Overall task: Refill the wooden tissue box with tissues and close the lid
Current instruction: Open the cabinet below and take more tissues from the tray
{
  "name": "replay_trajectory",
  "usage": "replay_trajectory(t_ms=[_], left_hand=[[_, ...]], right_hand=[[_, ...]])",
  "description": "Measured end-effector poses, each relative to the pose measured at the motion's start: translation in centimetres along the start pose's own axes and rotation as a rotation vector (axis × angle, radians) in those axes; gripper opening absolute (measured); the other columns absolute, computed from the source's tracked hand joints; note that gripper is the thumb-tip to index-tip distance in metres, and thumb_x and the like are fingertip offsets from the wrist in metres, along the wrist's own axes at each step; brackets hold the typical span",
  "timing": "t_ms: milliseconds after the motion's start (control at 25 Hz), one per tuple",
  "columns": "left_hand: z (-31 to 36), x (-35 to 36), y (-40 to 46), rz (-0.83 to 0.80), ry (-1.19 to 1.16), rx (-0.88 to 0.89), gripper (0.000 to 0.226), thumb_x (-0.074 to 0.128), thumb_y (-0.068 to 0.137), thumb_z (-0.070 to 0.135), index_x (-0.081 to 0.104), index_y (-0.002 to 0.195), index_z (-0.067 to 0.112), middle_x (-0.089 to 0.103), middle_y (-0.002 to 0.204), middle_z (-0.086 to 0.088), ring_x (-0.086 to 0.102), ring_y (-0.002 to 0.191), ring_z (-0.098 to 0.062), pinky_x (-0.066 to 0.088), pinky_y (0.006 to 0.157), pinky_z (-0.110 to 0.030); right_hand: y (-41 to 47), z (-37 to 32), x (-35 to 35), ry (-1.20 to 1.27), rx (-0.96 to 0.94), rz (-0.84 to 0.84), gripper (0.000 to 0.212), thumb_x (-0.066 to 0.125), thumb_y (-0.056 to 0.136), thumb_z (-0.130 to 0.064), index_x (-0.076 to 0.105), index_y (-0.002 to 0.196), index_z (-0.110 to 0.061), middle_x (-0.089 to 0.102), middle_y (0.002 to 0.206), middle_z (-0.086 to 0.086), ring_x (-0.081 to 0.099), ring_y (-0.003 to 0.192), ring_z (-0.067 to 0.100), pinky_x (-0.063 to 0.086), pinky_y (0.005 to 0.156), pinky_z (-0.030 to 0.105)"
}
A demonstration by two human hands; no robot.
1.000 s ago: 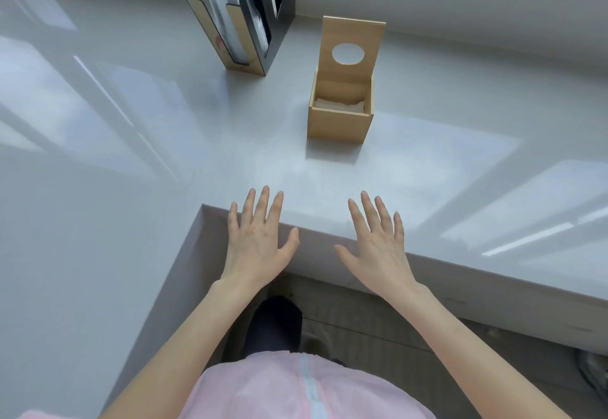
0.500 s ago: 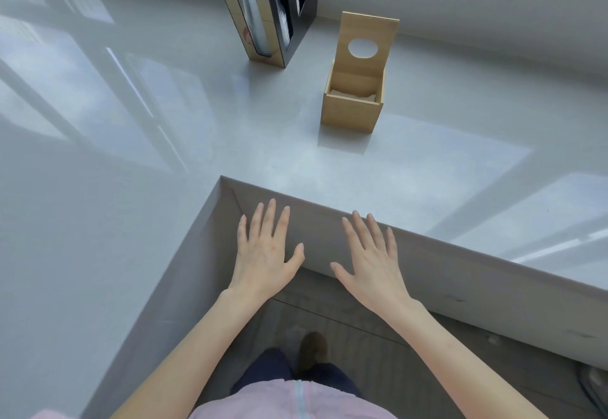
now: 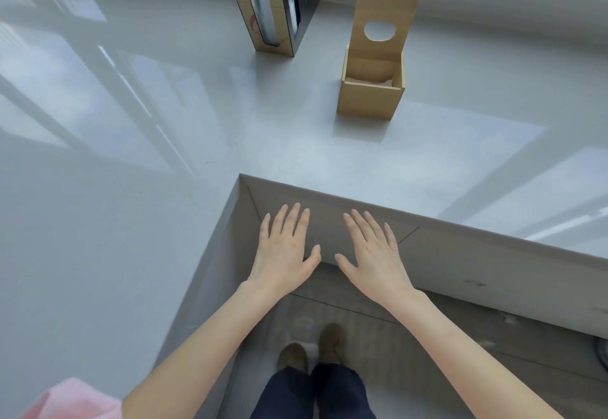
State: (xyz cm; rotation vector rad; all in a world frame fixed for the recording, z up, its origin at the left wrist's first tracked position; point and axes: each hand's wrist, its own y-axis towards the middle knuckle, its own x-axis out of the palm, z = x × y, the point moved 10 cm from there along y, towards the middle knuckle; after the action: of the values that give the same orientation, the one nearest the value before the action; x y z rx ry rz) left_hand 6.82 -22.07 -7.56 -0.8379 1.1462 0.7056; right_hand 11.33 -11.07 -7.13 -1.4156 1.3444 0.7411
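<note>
At the lower left corner a piece of pink cloth (image 3: 70,400) is cut off by the frame, so it is not clear what it belongs to. The glossy pale grey L-shaped counter (image 3: 138,221) fills the left and the top of the view, and strong reflections of windows lie on it. Near the back wall stands a black and wood upright holder (image 3: 274,13) with a sleeve of clear plastic cups; its top is cut off by the frame. The left hand (image 3: 284,247) is held flat, palm down, with the fingers spread and holding nothing, in front of the inner corner of the counter. The right hand (image 3: 373,250) is just beside it in the same pose, also empty. Below them two brown shoes (image 3: 312,349) and dark blue trousers show on the floor. The light wooden tissue box (image 3: 370,96) stands on the counter well apart from both hands, right of the holder. Its wooden lid with an oval hole (image 3: 385,22) stands upright. Inside, only a thin white strip of tissue (image 3: 371,81) is visible; how full the box is cannot be told.
</note>
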Motion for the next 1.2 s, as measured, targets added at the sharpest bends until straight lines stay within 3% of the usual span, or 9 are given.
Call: replay_trajectory(t_ms=[160,240,320,480,680,760,880,1040,1200], left_hand=[[-0.3,2.0,1.5,0.003,-0.012,0.070,0.065,0.029,0.093,0.041,0.011,0.147,0.009,0.009,0.158,-0.006,0.003,0.146,-0.021,0.001,0.117,-0.041],[-0.4,3.4,2.5,0.006,-0.029,0.066,0.068,0.019,0.089,0.044,0.017,0.146,0.007,0.016,0.157,-0.008,0.009,0.145,-0.023,0.005,0.117,-0.042],[0.0,4.6,3.5,0.016,-0.013,0.081,0.077,0.012,0.080,0.045,0.026,0.143,0.005,0.027,0.153,-0.010,0.022,0.142,-0.027,0.016,0.115,-0.044],[1.3,6.5,5.2,0.091,0.030,0.100,0.065,0.034,0.075,0.037,0.052,0.126,0.000,0.055,0.134,-0.014,0.052,0.123,-0.033,0.046,0.095,-0.049],[3.3,9.1,6.4,0.120,0.068,0.167,0.065,0.038,0.074,0.035,0.049,0.128,0.001,0.053,0.136,-0.013,0.049,0.126,-0.034,0.045,0.097,-0.050],[3.9,9.5,7.3,0.129,0.081,0.157,0.065,0.039,0.073,0.034,0.049,0.127,0.000,0.057,0.131,-0.014,0.051,0.123,-0.036,0.044,0.096,-0.053],[4.8,9.7,8.9,0.146,0.113,0.152,0.060,0.044,0.071,0.031,0.052,0.122,0.000,0.063,0.121,-0.015,0.057,0.114,-0.040,0.043,0.094,-0.056],[5.3,10.8,10.3,0.088,0.027,0.075,0.063,0.061,0.073,0.022,0.047,0.130,-0.001,0.055,0.130,-0.019,0.045,0.125,-0.043,0.028,0.106,-0.058],[5.6,10.7,10.0,0.143,0.080,0.014,0.065,0.071,0.059,0.021,0.058,0.119,0.001,0.064,0.116,-0.018,0.057,0.112,-0.040,0.042,0.095,-0.057]], right_hand=[[0.9,0.9,2.1,0.003,0.007,0.001,0.065,0.040,0.095,-0.033,0.009,0.149,-0.016,0.005,0.160,0.001,-0.001,0.147,0.017,-0.001,0.119,0.039],[1.7,2.0,3.4,-0.010,0.009,0.040,0.064,0.044,0.094,-0.030,0.014,0.148,-0.014,0.009,0.159,0.004,0.005,0.147,0.019,0.003,0.119,0.039],[2.3,2.9,4.7,-0.062,0.006,0.097,0.065,0.058,0.086,-0.023,0.031,0.143,-0.007,0.027,0.154,0.013,0.025,0.143,0.027,0.020,0.115,0.044],[3.7,5.1,6.3,-0.193,0.007,0.212,0.069,0.079,0.061,-0.020,0.054,0.123,-0.003,0.057,0.131,0.019,0.055,0.121,0.034,0.046,0.096,0.050],[4.9,7.8,6.3,-0.301,-0.009,0.334,0.077,0.080,0.055,-0.019,0.051,0.125,-0.003,0.063,0.119,0.017,0.052,0.116,0.032,0.038,0.103,0.049],[5.5,8.9,6.1,-0.320,0.005,0.361,0.077,0.081,0.053,-0.018,0.053,0.123,-0.002,0.066,0.113,0.019,0.051,0.113,0.032,0.044,0.098,0.048],[6.2,10.5,6.1,-0.334,0.042,0.346,0.072,0.083,0.048,-0.014,0.060,0.115,0.002,0.070,0.104,0.019,0.066,0.100,0.033,0.051,0.087,0.051],[6.2,11.2,6.4,-0.330,0.020,0.372,0.069,0.079,0.050,-0.008,0.060,0.115,0.003,0.070,0.105,0.016,0.067,0.100,0.030,0.051,0.088,0.048],[5.8,11.0,6.4,-0.313,0.001,0.405,0.074,0.076,0.050,-0.007,0.056,0.121,0.002,0.067,0.114,0.015,0.063,0.109,0.030,0.045,0.099,0.044]])
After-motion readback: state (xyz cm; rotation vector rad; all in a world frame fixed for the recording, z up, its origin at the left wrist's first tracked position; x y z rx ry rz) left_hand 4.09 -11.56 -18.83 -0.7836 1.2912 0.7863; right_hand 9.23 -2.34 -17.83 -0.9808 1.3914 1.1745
